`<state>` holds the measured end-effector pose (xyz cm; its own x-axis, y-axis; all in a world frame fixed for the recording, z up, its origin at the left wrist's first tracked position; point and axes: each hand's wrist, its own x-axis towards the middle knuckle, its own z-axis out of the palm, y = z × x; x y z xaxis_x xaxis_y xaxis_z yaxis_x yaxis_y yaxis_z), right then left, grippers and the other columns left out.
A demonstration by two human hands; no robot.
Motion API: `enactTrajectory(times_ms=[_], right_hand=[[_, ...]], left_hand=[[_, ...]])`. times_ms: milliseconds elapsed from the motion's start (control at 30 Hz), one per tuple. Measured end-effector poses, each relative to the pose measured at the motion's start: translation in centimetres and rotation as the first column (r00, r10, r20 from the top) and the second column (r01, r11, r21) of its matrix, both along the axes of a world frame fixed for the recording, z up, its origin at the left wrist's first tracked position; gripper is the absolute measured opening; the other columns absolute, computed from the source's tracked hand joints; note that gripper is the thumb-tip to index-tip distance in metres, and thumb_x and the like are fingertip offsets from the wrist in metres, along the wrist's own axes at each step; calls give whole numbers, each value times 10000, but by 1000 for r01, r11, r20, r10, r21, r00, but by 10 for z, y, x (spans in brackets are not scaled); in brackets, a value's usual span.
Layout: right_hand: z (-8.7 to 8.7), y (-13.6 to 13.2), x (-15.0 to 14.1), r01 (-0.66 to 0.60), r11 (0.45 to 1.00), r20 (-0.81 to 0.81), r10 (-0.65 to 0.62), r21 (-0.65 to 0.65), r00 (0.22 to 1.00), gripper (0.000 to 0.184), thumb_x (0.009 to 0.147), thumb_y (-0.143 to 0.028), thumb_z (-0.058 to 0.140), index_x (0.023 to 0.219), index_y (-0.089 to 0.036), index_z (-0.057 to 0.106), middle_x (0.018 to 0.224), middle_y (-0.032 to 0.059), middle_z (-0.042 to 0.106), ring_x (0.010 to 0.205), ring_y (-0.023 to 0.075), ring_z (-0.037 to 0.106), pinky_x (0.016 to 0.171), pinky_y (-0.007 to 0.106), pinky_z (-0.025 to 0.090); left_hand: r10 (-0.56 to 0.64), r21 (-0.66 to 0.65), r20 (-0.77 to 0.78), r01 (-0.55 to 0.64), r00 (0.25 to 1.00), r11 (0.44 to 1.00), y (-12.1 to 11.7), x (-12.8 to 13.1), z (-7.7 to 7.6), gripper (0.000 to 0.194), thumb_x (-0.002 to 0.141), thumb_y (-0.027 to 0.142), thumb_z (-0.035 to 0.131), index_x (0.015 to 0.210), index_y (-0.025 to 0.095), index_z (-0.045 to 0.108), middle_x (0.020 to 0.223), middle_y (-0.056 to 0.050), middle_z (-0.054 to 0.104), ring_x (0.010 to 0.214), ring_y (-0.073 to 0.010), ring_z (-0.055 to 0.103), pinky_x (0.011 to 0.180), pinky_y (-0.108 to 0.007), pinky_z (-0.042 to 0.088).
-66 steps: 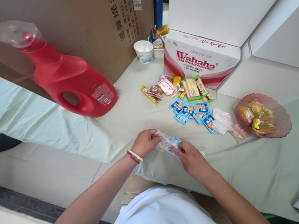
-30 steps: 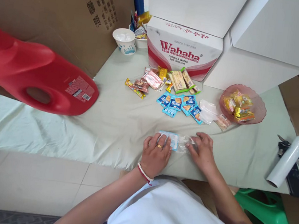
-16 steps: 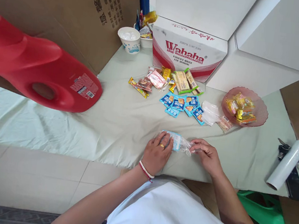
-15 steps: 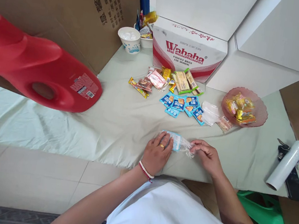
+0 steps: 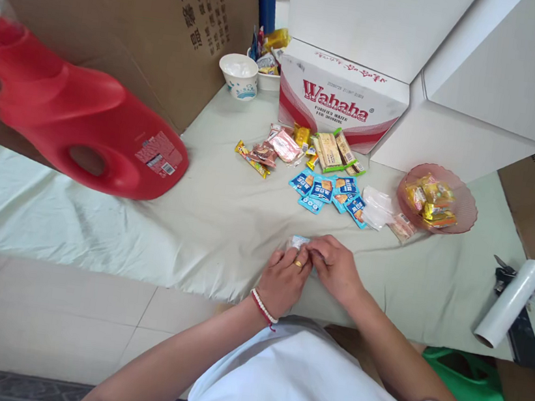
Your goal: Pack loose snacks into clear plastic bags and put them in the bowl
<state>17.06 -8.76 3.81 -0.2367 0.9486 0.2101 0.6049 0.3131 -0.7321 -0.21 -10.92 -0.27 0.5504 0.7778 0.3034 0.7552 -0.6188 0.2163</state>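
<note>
Near the front edge of the table, my left hand (image 5: 284,282) holds a small clear plastic bag (image 5: 298,241) down against the cloth. Something blue and white shows inside the bag, mostly hidden under my fingers. My right hand (image 5: 338,269) meets the left, its fingers pinched on the bag's loose end beside the left fingertips. Just beyond lie several blue snack packets (image 5: 322,189), a few flat clear bags (image 5: 377,208) and a pink-wrapped snack (image 5: 402,227).
Farther back are wrapped crackers (image 5: 328,151), other snacks (image 5: 284,145) and a Wahaha box (image 5: 335,97). A pink bowl (image 5: 467,210) with yellow packets stands right, near a film roll (image 5: 511,303). A big red jug (image 5: 123,135) is left, paper cups (image 5: 238,78) behind.
My right hand has moved left, from the bag's stretched-out twisted end up to my left hand, bringing that end over. The view has shifted slightly.
</note>
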Motion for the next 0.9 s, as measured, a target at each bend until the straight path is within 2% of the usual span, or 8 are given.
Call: enactTrajectory(times_ms=[100, 200, 300, 400, 467, 733, 833, 900], right_hand=[[-9, 12, -12, -25, 1000, 67, 26, -17, 997, 273, 906, -75, 475, 996, -214, 692, 959, 65, 685, 902, 193, 658, 816, 309, 532], [-20, 10, -11, -50, 999, 102, 50, -2, 993, 325, 889, -57, 459, 1058, -198, 698, 1060, 99, 681, 965, 210, 654, 857, 336, 538], [-23, 3, -7, -46, 999, 71, 47, -21, 996, 352, 900, -77, 467, 1103, -224, 714, 1120, 102, 673, 1008, 219, 656, 879, 358, 550], [-19, -4, -9, -15, 997, -6, 15, -71, 1000, 322, 941, -153, 486, 1128, -252, 728, 1159, 99, 670, 1048, 231, 658, 920, 394, 554], [-13, -10, -11, 7, 995, -59, -13, -98, 998, 289, 981, -240, 497, 1163, -254, 721, 1180, 104, 663, 1079, 236, 652, 959, 411, 545], [8, -48, 6, 100, 956, -260, -175, -277, 950, 464, 1016, -464, 519, 1439, -275, 506, 1300, 108, 594, 1195, 234, 584, 1033, 399, 489], [-2, -59, 15, 54, 934, -326, -177, -353, 929, 460, 961, -503, 611, 1357, -271, 583, 1251, 90, 613, 1175, 235, 591, 1032, 395, 483], [-11, -65, 20, 32, 917, -366, -191, -398, 911, 401, 961, -504, 607, 1283, -266, 633, 1188, 78, 636, 1129, 223, 611, 997, 383, 498]], left_hand=[[-55, -98, 219, 78, 974, 992, 8, -13, 8, 350, 976, 191, 486, 1286, 156, 644, 1290, -154, 691, 1109, -261, 645, 907, -420, 522], [184, -238, 457, -79, 871, 968, 16, -29, 14, 388, 1007, 256, 447, 1365, 188, 581, 1236, -117, 693, 1075, -219, 645, 919, -386, 532], [465, -314, 317, -371, 827, 874, 21, -29, 12, 329, 980, 398, 540, 1187, 184, 681, 1117, -132, 692, 1034, -276, 614, 899, -455, 511], [503, -318, 141, -442, 853, 839, 21, -15, 5, 328, 897, 462, 657, 1060, 179, 694, 1065, -148, 669, 1023, -321, 580, 850, -480, 501], [499, -320, 172, -431, 849, 844, 18, -5, 3, 261, 897, 414, 659, 1013, 180, 657, 1029, -134, 648, 992, -301, 582, 813, -445, 509], [160, -167, 621, -70, 767, 984, -11, 28, 27, 251, 910, 230, 586, 1156, 206, 538, 1090, -111, 597, 1019, -237, 595, 862, -386, 546], [47, -278, 747, 247, 663, 928, -18, 41, 28, 373, 828, 126, 534, 1189, 214, 504, 1047, -80, 604, 941, -204, 626, 818, -365, 574], [119, -395, 808, 382, 576, 836, -17, 46, 26, 453, 790, 98, 509, 1225, 225, 495, 1109, -84, 574, 943, -190, 648, 808, -359, 600]])
